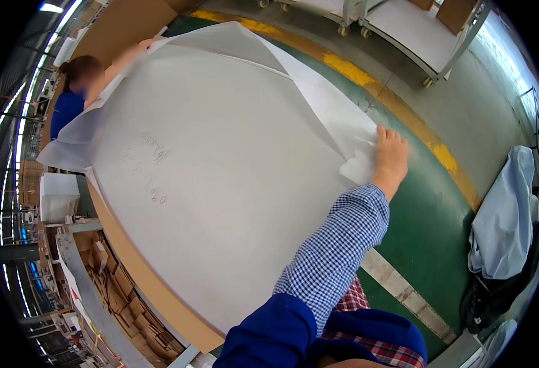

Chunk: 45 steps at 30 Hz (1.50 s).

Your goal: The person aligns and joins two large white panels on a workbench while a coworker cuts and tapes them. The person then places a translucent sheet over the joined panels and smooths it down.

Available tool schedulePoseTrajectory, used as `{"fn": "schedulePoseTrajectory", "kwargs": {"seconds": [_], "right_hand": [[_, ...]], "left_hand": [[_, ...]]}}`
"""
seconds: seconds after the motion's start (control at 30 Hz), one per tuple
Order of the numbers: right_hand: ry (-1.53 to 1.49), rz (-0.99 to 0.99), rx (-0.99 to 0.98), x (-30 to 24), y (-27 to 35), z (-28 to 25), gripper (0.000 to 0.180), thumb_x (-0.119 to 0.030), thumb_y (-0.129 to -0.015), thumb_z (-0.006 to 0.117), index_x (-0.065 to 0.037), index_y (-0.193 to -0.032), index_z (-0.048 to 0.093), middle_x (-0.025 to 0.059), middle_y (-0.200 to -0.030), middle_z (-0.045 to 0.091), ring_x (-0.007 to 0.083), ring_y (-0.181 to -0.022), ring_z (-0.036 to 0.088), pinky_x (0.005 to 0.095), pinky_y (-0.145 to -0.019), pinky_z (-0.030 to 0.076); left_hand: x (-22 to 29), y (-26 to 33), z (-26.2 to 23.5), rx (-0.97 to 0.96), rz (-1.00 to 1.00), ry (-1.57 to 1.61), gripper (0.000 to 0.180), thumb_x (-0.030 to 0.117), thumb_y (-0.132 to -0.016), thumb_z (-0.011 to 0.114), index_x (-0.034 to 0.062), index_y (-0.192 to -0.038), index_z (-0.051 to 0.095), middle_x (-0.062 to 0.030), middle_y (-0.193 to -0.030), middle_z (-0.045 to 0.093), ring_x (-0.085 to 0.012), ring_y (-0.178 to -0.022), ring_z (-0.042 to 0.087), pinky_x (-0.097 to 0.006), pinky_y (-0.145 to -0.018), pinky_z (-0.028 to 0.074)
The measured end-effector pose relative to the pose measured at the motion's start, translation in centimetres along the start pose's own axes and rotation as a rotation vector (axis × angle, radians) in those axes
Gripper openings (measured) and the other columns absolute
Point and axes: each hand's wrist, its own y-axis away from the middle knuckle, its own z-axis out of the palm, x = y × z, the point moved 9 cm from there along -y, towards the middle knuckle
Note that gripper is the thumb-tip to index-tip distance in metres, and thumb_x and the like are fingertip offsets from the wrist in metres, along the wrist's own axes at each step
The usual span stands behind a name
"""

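Observation:
A large pale grey-white panel (220,159) fills the middle, with dark handwritten marks near its left part. Over its far and right edges lies a thin white wrapping sheet (318,92), partly see-through and creased. My left hand (392,156) is at the sheet's right corner, fingers curled round its crumpled edge; the thumb is hidden. A checked blue-and-white sleeve covers my left forearm. My right hand is out of view. At the far left another person (70,113) in blue reaches an arm to the sheet's far edge.
Brown cardboard (177,300) shows under the panel's near-left edge. Beside it, a grey-framed cart (70,245) holds folded cardboard pieces. A wheeled trolley (416,40) stands far right. Light blue cloth (505,214) hangs at the right. The green floor (416,245) carries yellow and white stripes.

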Motion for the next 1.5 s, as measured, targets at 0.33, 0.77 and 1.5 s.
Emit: {"fn": "schedulePoseTrajectory", "kwargs": {"seconds": [0.33, 0.77, 1.5], "right_hand": [[0.299, 0.216, -0.344, 5.8, 7.9, -1.2, 0.04, -0.023, -0.09, 0.041, -0.006, -0.127, 0.043, 0.0103, -0.115, 0.055, 0.0175, -0.107, 0.05, 0.0318, -0.087, 0.041], [0.387, -0.868, 0.785, -32.3, 24.4, -31.9, 0.028, -0.021, -0.086, 0.053, 0.0, -0.105, 0.054, 0.0078, -0.097, 0.058, 0.0168, -0.091, 0.054, 0.0284, -0.079, 0.044], [1.265, -0.646, 0.153, -33.0, 8.6, -10.0, 0.061, -0.034, -0.074, 0.066, 0.004, -0.118, 0.047, 0.019, -0.11, 0.056, 0.029, -0.101, 0.054, 0.0348, -0.085, 0.042]], "left_hand": [[-0.8, 5.1, 4.1, 0.016, 0.081, 0.274, 0.037, 0.029, -0.074, 0.058, 0.0021, -0.098, 0.056, -0.0165, -0.104, 0.051, -0.0299, -0.107, 0.041, -0.042, -0.101, 0.02], [-21.2, 48.2, -2.8, 0.462, -1.042, 0.19, 0.05, 0.036, -0.076, 0.057, 0.01, -0.118, 0.048, -0.025, -0.125, 0.037, -0.0397, -0.113, 0.036, -0.051, -0.094, 0.026], [-13.2, 85.9, 4.2, 0.608, -2.215, -0.031, 0.056, 0.037, -0.075, 0.061, 0.0045, -0.118, 0.047, -0.0158, -0.116, 0.049, -0.0337, -0.108, 0.045, -0.047, -0.089, 0.035]]}}
